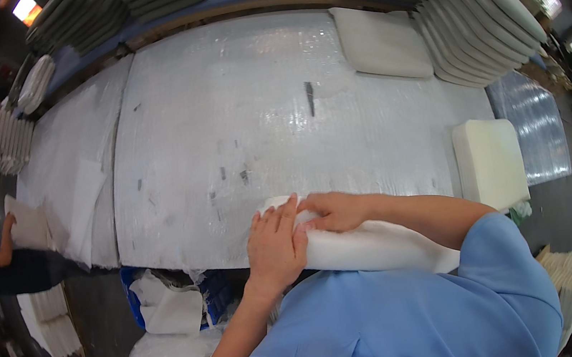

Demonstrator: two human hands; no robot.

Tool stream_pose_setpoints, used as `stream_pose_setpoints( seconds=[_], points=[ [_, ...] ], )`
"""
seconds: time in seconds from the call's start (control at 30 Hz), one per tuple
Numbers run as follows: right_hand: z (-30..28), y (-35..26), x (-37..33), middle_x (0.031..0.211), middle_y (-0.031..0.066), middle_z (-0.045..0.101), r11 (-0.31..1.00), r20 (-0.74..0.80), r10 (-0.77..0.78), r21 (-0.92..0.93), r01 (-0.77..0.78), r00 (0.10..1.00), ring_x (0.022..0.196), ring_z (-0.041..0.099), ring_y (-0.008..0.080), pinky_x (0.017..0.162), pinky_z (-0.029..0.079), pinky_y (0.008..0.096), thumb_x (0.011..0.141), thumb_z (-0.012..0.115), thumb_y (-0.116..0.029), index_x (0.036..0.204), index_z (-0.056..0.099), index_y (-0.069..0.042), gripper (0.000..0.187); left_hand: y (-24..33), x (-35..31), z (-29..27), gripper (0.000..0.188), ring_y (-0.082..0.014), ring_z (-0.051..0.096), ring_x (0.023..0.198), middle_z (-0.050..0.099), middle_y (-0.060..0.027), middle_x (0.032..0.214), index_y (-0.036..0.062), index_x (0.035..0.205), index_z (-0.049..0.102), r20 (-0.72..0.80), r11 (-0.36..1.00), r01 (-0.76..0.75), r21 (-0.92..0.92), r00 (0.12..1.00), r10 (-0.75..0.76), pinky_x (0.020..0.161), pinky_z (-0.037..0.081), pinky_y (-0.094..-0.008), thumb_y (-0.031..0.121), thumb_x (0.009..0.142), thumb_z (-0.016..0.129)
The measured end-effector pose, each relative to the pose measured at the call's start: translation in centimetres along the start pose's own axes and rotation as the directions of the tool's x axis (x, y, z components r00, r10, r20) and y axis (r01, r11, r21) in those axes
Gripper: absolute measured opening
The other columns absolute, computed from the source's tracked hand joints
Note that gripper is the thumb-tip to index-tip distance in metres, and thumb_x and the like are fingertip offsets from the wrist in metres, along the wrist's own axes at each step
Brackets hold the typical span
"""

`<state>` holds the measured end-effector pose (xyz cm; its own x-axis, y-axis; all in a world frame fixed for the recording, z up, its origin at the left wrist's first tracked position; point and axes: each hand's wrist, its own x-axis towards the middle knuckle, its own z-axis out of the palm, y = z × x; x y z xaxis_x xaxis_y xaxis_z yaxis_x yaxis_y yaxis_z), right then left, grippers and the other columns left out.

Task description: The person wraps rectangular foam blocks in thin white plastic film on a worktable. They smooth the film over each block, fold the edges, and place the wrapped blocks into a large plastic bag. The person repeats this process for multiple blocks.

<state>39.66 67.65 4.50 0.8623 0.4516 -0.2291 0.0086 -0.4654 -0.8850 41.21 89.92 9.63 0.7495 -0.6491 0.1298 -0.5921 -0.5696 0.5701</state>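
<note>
A white, soft, padded piece point(382, 247), like a cushion or a folded foam sheet, lies along the table's near edge against my blue shirt. My left hand point(275, 247) rests over its left end, fingers close together and the thumb on the near side, gripping it. Bent fingers of my right hand point(334, 211) pinch its upper edge just beside the left thumb. Both hands nearly touch. What lies beneath my palms is hidden, and the piece's right end runs under my right forearm.
A plastic-wrapped table point(220, 115) spreads ahead. One flat pad point(384, 43) and a leaning stack of pads point(471, 24) stand far right; a cream block of pads point(492, 162) is nearer. A blue crate point(132, 300) sits below left. Another person point(19, 268) works at far left.
</note>
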Motion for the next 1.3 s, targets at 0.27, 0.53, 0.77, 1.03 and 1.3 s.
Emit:
stream_pose_setpoints(
  seconds=[0.27,0.53,0.77,1.03,1.3],
  points=[
    [-4.5,1.1,-6.1,0.097,0.0182,0.071,0.969,-0.071,0.216,0.140,-0.204,0.974,0.093,0.067,0.0331,0.086,0.053,0.0415,0.102,0.060,-0.046,0.120,0.066,-0.004,0.046,0.1,1.0,0.5,0.054,-0.0437,0.061,0.119,0.066,-0.0209,0.126,0.0068,0.148,0.054,0.013,0.998,0.022,0.051,1.000,-0.023,0.113,0.038,-0.0603,0.025,0.097,0.054],
    [-5.5,4.4,-13.1,0.099,0.0252,0.071,0.917,-0.015,0.313,-0.255,-0.307,0.949,0.095,0.069,0.0428,0.083,0.053,0.0472,0.102,0.060,-0.046,0.127,0.061,-0.003,0.050,0.9,1.8,1.0,0.052,-0.0418,0.062,0.115,0.068,-0.0217,0.119,0.0073,0.146,0.056,0.026,0.998,0.047,0.052,0.998,-0.048,0.112,0.038,-0.0606,0.024,0.096,0.056],
    [-6.6,4.1,-15.1,0.087,0.0222,0.069,0.978,0.105,0.158,-0.152,-0.141,0.982,0.083,0.068,0.0397,0.076,0.052,0.0466,0.101,0.062,-0.038,0.116,0.062,-0.005,0.035,1.7,3.3,1.3,0.048,-0.0404,0.063,0.112,0.069,-0.0194,0.114,0.0077,0.145,0.058,-0.010,0.991,0.101,0.091,0.995,-0.100,0.112,0.036,-0.0622,0.019,0.098,0.053],
    [-12.2,9.9,-18.9,0.095,0.0219,0.072,0.999,0.054,0.013,-0.053,-0.010,0.998,0.092,0.069,0.0414,0.081,0.052,0.0498,0.098,0.062,-0.029,0.122,0.063,-0.009,0.031,2.4,4.8,1.0,0.049,-0.0429,0.055,0.129,0.065,-0.0195,0.130,0.0096,0.147,0.055,-0.046,0.955,0.144,0.259,0.990,-0.137,0.117,0.026,-0.0637,0.021,0.099,0.053],
    [-9.5,25.0,-29.5,0.130,0.0221,0.060,0.902,-0.170,0.272,-0.299,-0.312,0.947,0.114,0.064,0.0421,0.096,0.053,0.0479,0.088,0.070,-0.022,0.143,0.052,-0.015,0.058,18.7,8.5,3.9,0.074,-0.0463,0.038,0.145,0.050,-0.0188,0.151,0.0070,0.154,0.044,0.362,0.934,-0.219,0.282,0.926,0.108,0.123,0.015,-0.0638,0.033,0.090,0.072]
  ],
)
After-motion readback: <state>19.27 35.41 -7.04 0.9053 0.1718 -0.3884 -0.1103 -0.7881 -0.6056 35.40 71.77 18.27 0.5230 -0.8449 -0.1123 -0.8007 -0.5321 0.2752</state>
